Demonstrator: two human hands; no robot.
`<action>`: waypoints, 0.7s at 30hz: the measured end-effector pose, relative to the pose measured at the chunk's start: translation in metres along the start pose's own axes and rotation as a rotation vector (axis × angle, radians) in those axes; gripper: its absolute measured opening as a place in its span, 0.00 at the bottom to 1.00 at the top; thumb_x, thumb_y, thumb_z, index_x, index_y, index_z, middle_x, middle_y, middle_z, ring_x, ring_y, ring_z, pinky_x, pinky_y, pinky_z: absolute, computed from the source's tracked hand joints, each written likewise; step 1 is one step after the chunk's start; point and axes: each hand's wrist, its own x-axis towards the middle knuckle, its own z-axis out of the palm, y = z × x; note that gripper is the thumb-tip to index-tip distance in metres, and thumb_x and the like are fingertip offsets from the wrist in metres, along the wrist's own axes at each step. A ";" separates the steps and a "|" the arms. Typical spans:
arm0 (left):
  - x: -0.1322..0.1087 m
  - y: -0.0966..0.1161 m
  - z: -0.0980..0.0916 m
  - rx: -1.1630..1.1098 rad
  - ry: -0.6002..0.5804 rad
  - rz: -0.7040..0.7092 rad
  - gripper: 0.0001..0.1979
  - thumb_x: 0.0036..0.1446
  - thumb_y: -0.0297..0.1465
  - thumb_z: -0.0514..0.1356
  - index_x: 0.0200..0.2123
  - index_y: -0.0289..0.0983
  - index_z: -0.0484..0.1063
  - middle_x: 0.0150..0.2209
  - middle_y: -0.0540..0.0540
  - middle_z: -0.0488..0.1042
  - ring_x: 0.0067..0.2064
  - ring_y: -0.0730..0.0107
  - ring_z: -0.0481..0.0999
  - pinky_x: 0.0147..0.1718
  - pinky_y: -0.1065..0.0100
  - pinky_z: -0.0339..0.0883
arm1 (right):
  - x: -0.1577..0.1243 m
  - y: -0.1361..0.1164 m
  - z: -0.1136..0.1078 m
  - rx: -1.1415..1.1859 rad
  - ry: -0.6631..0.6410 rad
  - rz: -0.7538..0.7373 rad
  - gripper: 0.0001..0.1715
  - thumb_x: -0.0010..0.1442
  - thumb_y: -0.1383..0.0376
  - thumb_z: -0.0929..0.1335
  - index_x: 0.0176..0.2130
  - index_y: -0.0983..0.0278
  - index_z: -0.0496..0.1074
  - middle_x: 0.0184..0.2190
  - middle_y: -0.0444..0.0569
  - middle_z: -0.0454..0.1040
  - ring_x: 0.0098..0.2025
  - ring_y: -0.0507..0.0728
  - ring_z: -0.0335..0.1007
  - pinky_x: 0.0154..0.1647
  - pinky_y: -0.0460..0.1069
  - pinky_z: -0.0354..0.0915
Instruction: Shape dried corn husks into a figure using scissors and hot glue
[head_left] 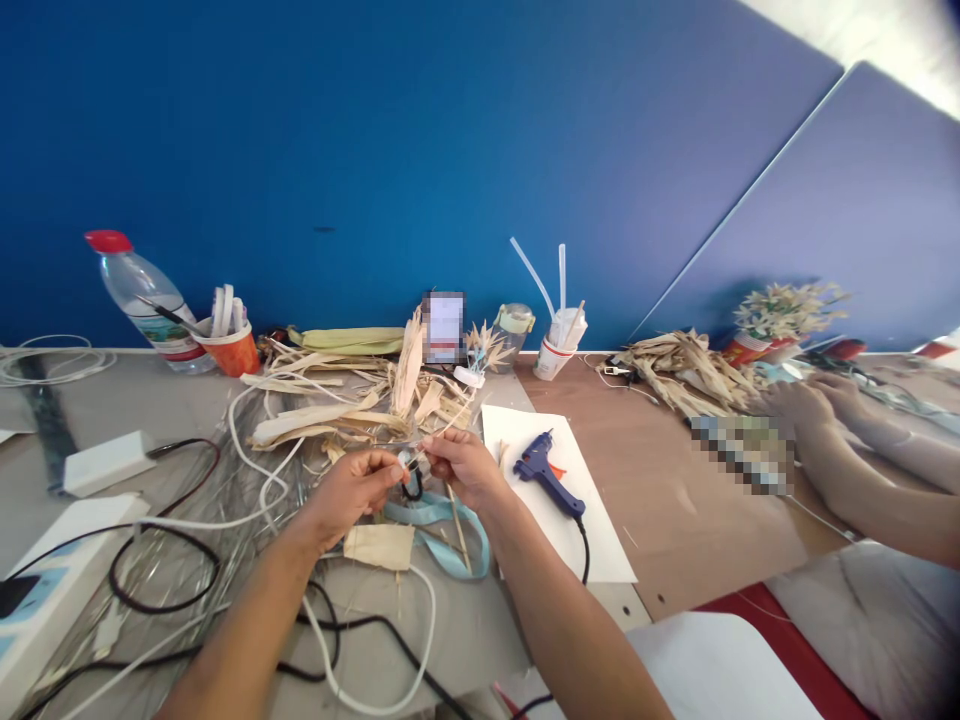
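My left hand [364, 482] and my right hand [466, 466] are close together over the table, thumbs and fingertips pinched. A thin pale strip [421, 447], perhaps of dried corn husk, shows at the right fingertips. What the left fingertips pinch is too small to make out. Beneath the hands lie a light blue ribbon [474, 540], a thin stick [457, 525] and a cut piece of husk [379, 547]. Behind them spreads a heap of dried corn husks [322, 422]. A blue glue gun [551, 475] rests on white paper [607, 550] right of my right hand.
Cables and a power strip [67, 560] cover the left side. Along the blue partition stand a bottle [150, 300], an orange cup [229, 350] of pens, a phone [445, 328], a jar [514, 335] and a cup [555, 357] with tubes. Another person's hands [806, 410] are at the right.
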 end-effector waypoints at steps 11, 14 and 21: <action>0.001 0.002 0.003 -0.058 0.129 0.038 0.14 0.42 0.38 0.66 0.25 0.32 0.71 0.19 0.53 0.65 0.16 0.84 0.53 0.15 0.75 0.43 | 0.000 -0.001 -0.001 -0.031 0.048 -0.084 0.12 0.40 0.64 0.72 0.17 0.66 0.66 0.12 0.38 0.60 0.15 0.44 0.49 0.17 0.43 0.45; 0.001 0.005 0.003 -0.094 0.148 0.072 0.13 0.42 0.37 0.66 0.24 0.32 0.71 0.17 0.54 0.63 0.16 0.84 0.52 0.15 0.75 0.44 | -0.003 -0.003 -0.001 -0.084 -0.100 -0.054 0.11 0.41 0.62 0.73 0.26 0.66 0.73 0.15 0.39 0.64 0.17 0.45 0.53 0.19 0.43 0.49; 0.001 0.006 0.002 -0.152 0.160 0.086 0.13 0.40 0.37 0.67 0.23 0.33 0.71 0.15 0.57 0.58 0.15 0.84 0.50 0.14 0.76 0.45 | -0.006 0.004 0.004 -0.158 -0.256 -0.047 0.18 0.40 0.63 0.74 0.35 0.64 0.75 0.24 0.42 0.71 0.21 0.46 0.58 0.22 0.43 0.56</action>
